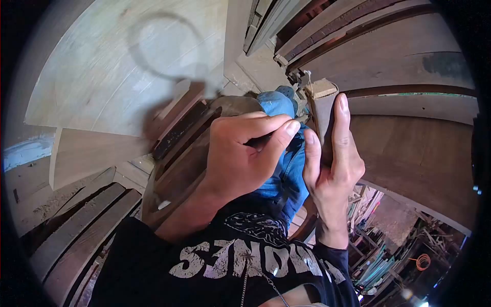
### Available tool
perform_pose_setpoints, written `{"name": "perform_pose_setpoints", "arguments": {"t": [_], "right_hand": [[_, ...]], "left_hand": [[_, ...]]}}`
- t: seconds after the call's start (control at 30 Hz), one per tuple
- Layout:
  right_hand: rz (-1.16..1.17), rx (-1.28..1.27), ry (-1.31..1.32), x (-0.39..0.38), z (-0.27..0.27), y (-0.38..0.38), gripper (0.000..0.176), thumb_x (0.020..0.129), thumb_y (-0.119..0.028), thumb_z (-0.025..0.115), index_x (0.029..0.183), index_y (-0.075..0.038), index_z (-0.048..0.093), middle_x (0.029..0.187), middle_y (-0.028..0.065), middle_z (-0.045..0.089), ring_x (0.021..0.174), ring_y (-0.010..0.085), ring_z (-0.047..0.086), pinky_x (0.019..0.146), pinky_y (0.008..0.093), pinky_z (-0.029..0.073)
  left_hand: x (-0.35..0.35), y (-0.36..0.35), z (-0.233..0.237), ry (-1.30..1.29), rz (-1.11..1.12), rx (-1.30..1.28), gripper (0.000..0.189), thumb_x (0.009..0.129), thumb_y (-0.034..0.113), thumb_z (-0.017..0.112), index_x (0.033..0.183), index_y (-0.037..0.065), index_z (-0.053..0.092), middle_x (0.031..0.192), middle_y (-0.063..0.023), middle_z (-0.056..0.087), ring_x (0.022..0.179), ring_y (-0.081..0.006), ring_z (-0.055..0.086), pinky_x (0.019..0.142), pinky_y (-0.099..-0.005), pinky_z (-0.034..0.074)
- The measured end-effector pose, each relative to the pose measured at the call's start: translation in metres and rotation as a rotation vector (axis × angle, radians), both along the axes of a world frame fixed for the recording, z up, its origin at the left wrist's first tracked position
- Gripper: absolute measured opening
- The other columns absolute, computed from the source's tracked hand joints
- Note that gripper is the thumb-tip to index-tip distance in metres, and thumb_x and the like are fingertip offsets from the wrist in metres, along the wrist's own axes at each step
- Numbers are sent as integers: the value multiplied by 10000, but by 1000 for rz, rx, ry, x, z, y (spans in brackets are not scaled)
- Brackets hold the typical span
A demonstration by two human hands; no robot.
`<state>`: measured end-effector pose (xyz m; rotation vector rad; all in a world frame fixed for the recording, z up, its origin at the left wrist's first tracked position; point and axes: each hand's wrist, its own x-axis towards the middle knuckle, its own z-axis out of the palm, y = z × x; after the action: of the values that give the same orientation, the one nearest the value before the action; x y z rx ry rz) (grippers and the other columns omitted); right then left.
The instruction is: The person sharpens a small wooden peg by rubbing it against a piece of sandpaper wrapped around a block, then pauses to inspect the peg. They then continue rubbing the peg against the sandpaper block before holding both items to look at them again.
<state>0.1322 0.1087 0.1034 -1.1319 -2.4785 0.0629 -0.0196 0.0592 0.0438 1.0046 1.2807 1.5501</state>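
Note:
My left hand (248,151) is closed in a pinch, thumb against the bent index finger. What it pinches, if anything, is too small to make out. Close beside it, my right hand (335,163) grips a sanding block (322,105), a small wooden block that looks wrapped in brownish sandpaper. The thumb lies on the block's near side and the fingers stretch along its far side. The block's top end shows bare wood, with a ragged bit sticking up at its corner. Its lower part is hidden in the hand.
A large pale wooden panel (117,66) stands at the upper left, with a shadow across it. Slatted wooden furniture (388,71) fills the right. More dark slats (84,230) lie at lower left. Scrap pieces and an orange coil (422,262) lie on the floor.

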Motion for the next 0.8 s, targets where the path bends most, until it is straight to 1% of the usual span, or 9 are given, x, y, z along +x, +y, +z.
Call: {"name": "perform_pose_setpoints", "arguments": {"t": [0.1,0.23,0.3,0.37,0.43,0.53,0.63,0.7,0.8], "right_hand": [[-42,-69,64,10,-8,-5,606,855,-46,749,1419,13,536,1112,224,704,716,258,687,635,338,568],[-50,-29,148,18,-12,-6,622,867,-43,736,1429,65,492,1135,252,693,886,327,737,707,353,579],[38,-30,164,14,-10,-7,619,854,-53,749,1412,71,510,1120,247,695,857,330,731,707,355,580],[-22,-73,54,7,-5,-11,616,826,-113,787,1390,8,570,1089,193,707,688,243,649,601,332,559],[-16,-41,61,2,-10,-6,615,834,-130,787,1401,-24,572,1075,149,714,646,209,608,559,326,542],[-34,-70,40,-4,-11,-3,611,847,-127,775,1412,-29,562,1084,123,715,652,209,612,562,332,544],[-95,-237,106,2,-29,-6,611,877,-113,750,1442,-34,531,938,167,707,616,225,610,559,341,525],[-80,-267,169,5,-45,-6,617,902,-119,732,1470,-49,503,816,184,689,604,247,631,581,357,522],[-159,-482,217,13,-66,-18,635,924,-106,706,1509,-86,458,859,223,707,678,269,699,616,347,535]], "left_hand": [[3,0,-5,35,16,34,108,917,-13,674,997,-66,724,696,-56,659,619,-64,555,535,-237,412],[1,0,-2,-69,-31,-61,109,921,-16,669,997,-77,718,721,-56,657,624,-60,548,534,-231,401],[-1,0,1,-38,-47,-60,115,925,-13,666,1003,-81,718,741,-62,665,638,-64,556,542,-236,410],[1,0,-3,-10,-13,-34,124,927,-6,669,1014,-81,718,744,-65,670,651,-61,560,551,-237,416],[1,0,-6,62,34,6,127,926,-4,669,1017,-78,719,765,-75,688,667,-64,576,574,-232,439],[2,1,-6,51,66,-61,128,913,2,678,1004,-73,728,793,-95,724,706,-68,629,601,-235,480],[1,1,-6,113,11,-246,128,913,22,682,993,-63,732,725,-90,712,666,-63,627,577,-234,476],[0,2,-13,189,5,-273,133,908,65,683,977,-33,741,686,-115,708,594,-110,653,557,-266,488],[-1,2,-21,601,-112,-325,141,872,133,690,949,33,753,743,-171,695,631,-348,666,589,-381,508]]}}
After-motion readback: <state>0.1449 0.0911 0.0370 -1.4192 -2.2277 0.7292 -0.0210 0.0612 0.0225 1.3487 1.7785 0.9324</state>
